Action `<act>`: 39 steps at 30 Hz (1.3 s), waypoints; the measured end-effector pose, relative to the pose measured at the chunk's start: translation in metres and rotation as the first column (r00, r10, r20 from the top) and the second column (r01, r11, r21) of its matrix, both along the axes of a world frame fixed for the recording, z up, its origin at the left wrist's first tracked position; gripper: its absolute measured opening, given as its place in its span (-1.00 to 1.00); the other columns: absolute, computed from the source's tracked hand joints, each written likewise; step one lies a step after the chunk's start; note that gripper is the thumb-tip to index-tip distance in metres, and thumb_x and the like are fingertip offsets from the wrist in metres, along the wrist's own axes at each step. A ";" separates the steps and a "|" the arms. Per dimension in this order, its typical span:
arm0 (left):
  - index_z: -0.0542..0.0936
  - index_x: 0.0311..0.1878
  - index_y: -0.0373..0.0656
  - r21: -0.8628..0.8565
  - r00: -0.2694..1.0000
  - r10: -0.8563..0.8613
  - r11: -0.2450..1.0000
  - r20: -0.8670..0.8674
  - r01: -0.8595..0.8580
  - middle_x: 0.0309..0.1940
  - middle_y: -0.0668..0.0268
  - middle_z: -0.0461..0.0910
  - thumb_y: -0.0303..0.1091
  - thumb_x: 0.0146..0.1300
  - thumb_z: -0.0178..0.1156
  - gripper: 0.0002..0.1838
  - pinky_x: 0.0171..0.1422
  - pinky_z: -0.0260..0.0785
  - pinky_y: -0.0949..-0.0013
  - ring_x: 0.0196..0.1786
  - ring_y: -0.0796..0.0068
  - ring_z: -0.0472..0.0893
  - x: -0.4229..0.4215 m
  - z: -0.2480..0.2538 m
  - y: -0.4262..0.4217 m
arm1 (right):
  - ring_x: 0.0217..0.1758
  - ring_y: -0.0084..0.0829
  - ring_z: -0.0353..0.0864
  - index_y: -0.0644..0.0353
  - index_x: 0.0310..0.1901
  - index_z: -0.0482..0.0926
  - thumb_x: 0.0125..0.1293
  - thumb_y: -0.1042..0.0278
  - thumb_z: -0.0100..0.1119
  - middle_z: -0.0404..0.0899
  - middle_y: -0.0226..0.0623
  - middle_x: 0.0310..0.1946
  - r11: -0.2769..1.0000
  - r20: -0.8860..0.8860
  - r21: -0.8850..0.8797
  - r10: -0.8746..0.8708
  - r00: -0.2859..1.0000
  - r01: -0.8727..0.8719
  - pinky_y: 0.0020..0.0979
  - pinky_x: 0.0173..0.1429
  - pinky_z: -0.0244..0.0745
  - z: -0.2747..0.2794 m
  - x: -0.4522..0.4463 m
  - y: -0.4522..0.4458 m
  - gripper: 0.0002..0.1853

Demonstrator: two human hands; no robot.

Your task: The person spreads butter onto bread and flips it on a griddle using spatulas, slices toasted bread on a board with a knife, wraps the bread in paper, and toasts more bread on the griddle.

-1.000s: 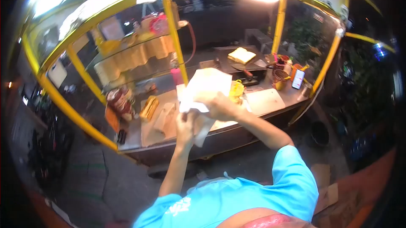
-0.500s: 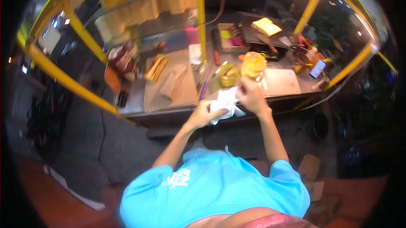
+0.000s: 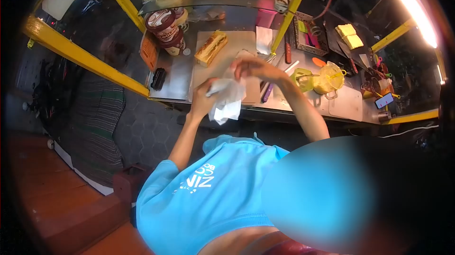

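Observation:
My left hand [image 3: 203, 100] pinches a thin, crumpled white plastic bag [image 3: 227, 101] that hangs in front of the counter's edge. Just above the bag's upper right side is my right hand [image 3: 256, 69], its fingers bent and smeared by motion. Whether they touch the bag cannot be made out. Beyond both hands, a filled toasted bread [image 3: 211, 48] lies on a cutting board [image 3: 204, 72]. A brown paper sheet [image 3: 249, 91] rests on the board, partly hidden behind my right hand and the bag.
Stacked tubs [image 3: 163, 30] stand at the left. To the right are a green container [image 3: 302, 80], a yellow tub [image 3: 328, 79], a red-handled knife [image 3: 288, 52] and a phone [image 3: 384, 100]. Bread slices [image 3: 349, 36] sit farther back. A yellow post [image 3: 296, 6] rises from the counter.
Both hands and the white bag have moved left along the counter, towards the filled bread. My right hand has come up across the paper sheet. The view has turned left.

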State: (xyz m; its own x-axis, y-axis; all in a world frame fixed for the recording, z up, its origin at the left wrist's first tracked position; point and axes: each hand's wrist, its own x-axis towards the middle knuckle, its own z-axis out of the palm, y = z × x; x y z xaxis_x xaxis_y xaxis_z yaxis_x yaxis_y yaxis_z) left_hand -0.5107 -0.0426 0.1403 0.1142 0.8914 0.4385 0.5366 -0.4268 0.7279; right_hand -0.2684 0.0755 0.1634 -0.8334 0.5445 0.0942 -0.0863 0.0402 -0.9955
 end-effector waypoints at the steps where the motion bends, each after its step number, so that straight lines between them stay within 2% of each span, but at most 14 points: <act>1: 0.57 0.01 -0.28 -0.118 0.984 0.075 0.991 0.162 -0.057 -0.12 -0.05 0.62 -0.58 0.07 0.21 -0.64 0.10 0.43 0.15 0.04 -0.09 0.60 -0.010 0.000 -0.001 | 0.19 -0.35 0.49 0.11 0.20 0.43 0.05 0.38 0.33 0.55 -0.24 0.01 0.982 -0.041 -0.187 0.035 0.999 -0.042 -0.30 0.31 0.34 -0.004 -0.006 0.024 -0.40; 2: 0.53 0.07 -0.35 -0.181 0.975 0.164 0.974 0.149 -0.137 -0.12 -0.11 0.63 -0.53 0.20 0.12 -0.66 0.10 0.44 0.15 0.02 -0.11 0.62 -0.025 -0.003 -0.004 | 0.19 -0.35 0.49 0.11 0.20 0.43 0.05 0.38 0.33 0.55 -0.24 0.01 0.980 -0.042 -0.190 0.045 0.998 -0.052 -0.30 0.31 0.34 -0.011 -0.016 0.048 -0.40; 4: 0.52 0.11 -0.35 -0.210 0.957 0.253 0.953 0.140 -0.221 -0.08 -0.12 0.61 -0.51 0.26 0.07 -0.65 0.13 0.42 0.15 0.06 -0.09 0.60 -0.048 0.005 -0.016 | 0.32 -0.24 0.39 0.03 0.32 0.30 -0.06 0.32 0.45 0.50 -0.22 0.13 0.798 0.556 0.562 -0.168 0.814 -0.219 -0.16 0.41 0.25 -0.032 -0.035 0.080 -0.17; 7: 0.47 0.19 -0.35 -0.187 0.924 0.377 0.914 0.058 -0.361 0.05 -0.12 0.54 -0.48 0.34 -0.02 -0.62 0.23 0.35 0.15 0.15 -0.07 0.54 -0.059 0.011 -0.025 | 0.37 -0.15 0.31 -0.01 0.34 0.26 -0.16 0.29 0.52 0.42 -0.20 0.22 0.409 0.863 0.505 -0.264 0.432 -0.760 -0.09 0.45 0.21 -0.060 -0.067 0.092 -0.06; 11: 0.32 0.37 -0.30 0.036 0.877 0.476 0.877 0.060 -0.479 0.24 -0.08 0.36 -0.52 0.34 -0.09 -0.50 0.39 0.20 0.12 0.31 -0.06 0.38 -0.063 0.015 -0.016 | 0.06 -0.11 0.58 0.06 0.25 0.28 -0.04 0.24 0.47 0.60 -0.22 -0.10 0.764 0.923 0.240 0.013 0.386 -0.599 -0.22 0.27 0.39 -0.045 -0.061 0.104 -0.21; 14: 0.13 0.48 -0.25 -0.013 0.922 0.361 0.932 0.142 -0.363 0.45 -0.07 0.12 -0.59 0.24 -0.12 -0.33 0.55 -0.07 0.07 0.49 -0.10 0.11 -0.056 0.005 0.003 | 0.06 -0.30 0.58 0.02 0.42 0.13 0.15 0.14 0.31 0.59 -0.18 -0.12 0.977 0.523 -0.100 0.212 0.825 -0.188 -0.29 0.21 0.44 -0.108 -0.005 0.083 -0.18; 16: 0.09 0.50 -0.23 -0.025 0.936 0.331 0.943 0.115 -0.331 0.49 -0.06 0.05 -0.58 0.24 -0.11 -0.30 0.58 -0.15 0.05 0.53 -0.10 0.02 -0.042 0.005 0.021 | 0.22 -0.37 0.48 0.04 0.54 -0.12 0.20 0.15 0.17 0.52 -0.15 0.11 0.836 0.420 -0.526 0.096 0.903 0.156 -0.28 0.32 0.38 -0.107 0.030 0.024 -0.06; 18: 0.03 0.52 -0.20 -0.075 0.965 0.247 0.968 0.088 -0.241 0.50 -0.05 0.00 -0.55 0.23 -0.08 -0.26 0.60 -0.28 -0.02 0.56 -0.11 -0.09 -0.027 0.006 0.036 | 0.00 -0.23 0.67 0.18 0.33 0.36 0.16 0.22 0.12 0.64 -0.15 0.00 0.615 0.441 -0.659 -0.150 0.885 0.433 -0.16 0.15 0.58 -0.198 0.075 -0.014 -0.35; 19: 0.03 0.52 -0.20 -0.079 0.969 0.227 0.972 0.095 -0.220 0.50 -0.05 0.00 -0.55 0.23 -0.08 -0.26 0.60 -0.28 -0.02 0.56 -0.11 -0.09 -0.021 0.004 0.042 | -0.14 -0.17 0.71 0.22 0.14 0.52 0.20 0.23 0.06 0.68 -0.16 -0.14 0.158 0.213 -0.945 -0.362 0.907 0.285 -0.12 0.04 0.63 -0.182 0.084 -0.055 -0.53; 20: 0.03 0.52 -0.20 -0.043 0.982 0.177 0.984 0.058 -0.175 0.51 -0.05 0.00 -0.53 0.24 -0.07 -0.26 0.60 -0.31 -0.05 0.57 -0.13 -0.11 -0.015 0.002 0.051 | -0.12 -0.15 0.70 0.26 0.09 0.54 0.21 0.19 0.02 0.67 -0.10 -0.13 0.217 -0.144 -0.975 -0.445 0.884 -0.049 -0.11 0.00 0.64 -0.169 0.091 -0.087 -0.55; 22: 0.10 0.51 -0.19 0.030 0.990 0.138 0.990 0.010 -0.138 0.51 0.02 0.06 -0.60 0.27 -0.09 -0.31 0.61 -0.23 0.09 0.57 -0.01 -0.04 0.003 -0.005 0.067 | -0.17 -0.12 0.68 0.37 0.06 0.51 0.19 0.14 -0.08 0.64 0.04 -0.11 0.131 -0.177 -0.984 -0.644 0.744 -0.120 -0.15 -0.08 0.64 -0.151 0.114 -0.144 -0.48; 26: 0.01 0.54 -0.15 -0.031 0.998 -0.063 0.998 -0.017 0.063 0.53 -0.07 -0.07 -0.49 0.27 0.04 -0.23 0.56 -0.37 -0.20 0.58 -0.16 -0.17 0.051 -0.010 0.091 | -0.08 -0.02 0.65 0.47 0.22 0.39 0.09 0.21 -0.03 0.57 0.18 -0.02 0.290 -0.379 -0.925 -0.670 0.638 -0.246 -0.10 0.01 0.60 -0.106 0.124 -0.202 -0.34; 33: 0.19 0.48 -0.18 -0.202 0.879 -0.470 0.855 0.085 0.477 0.52 -0.02 0.03 -0.41 0.36 0.00 -0.39 0.60 -0.25 -0.01 0.59 -0.02 -0.10 0.106 0.038 0.117 | -0.05 -0.03 0.65 0.41 0.19 0.42 0.16 0.18 -0.04 0.58 0.13 0.00 0.472 -0.497 -0.868 -0.809 0.313 -0.157 -0.09 0.05 0.60 -0.127 0.079 -0.166 -0.40; 39: 0.28 0.39 -0.24 0.042 0.801 -0.488 0.845 -0.348 0.533 0.41 -0.05 0.21 -0.43 0.31 0.06 -0.44 0.53 -0.23 -0.24 0.56 -0.02 0.03 0.162 0.035 0.070 | 0.04 -0.10 0.63 0.32 0.22 0.43 0.27 0.09 -0.06 0.58 0.01 0.05 0.428 -0.454 -0.891 -0.835 0.311 -0.151 -0.15 0.13 0.57 -0.095 0.068 -0.112 -0.43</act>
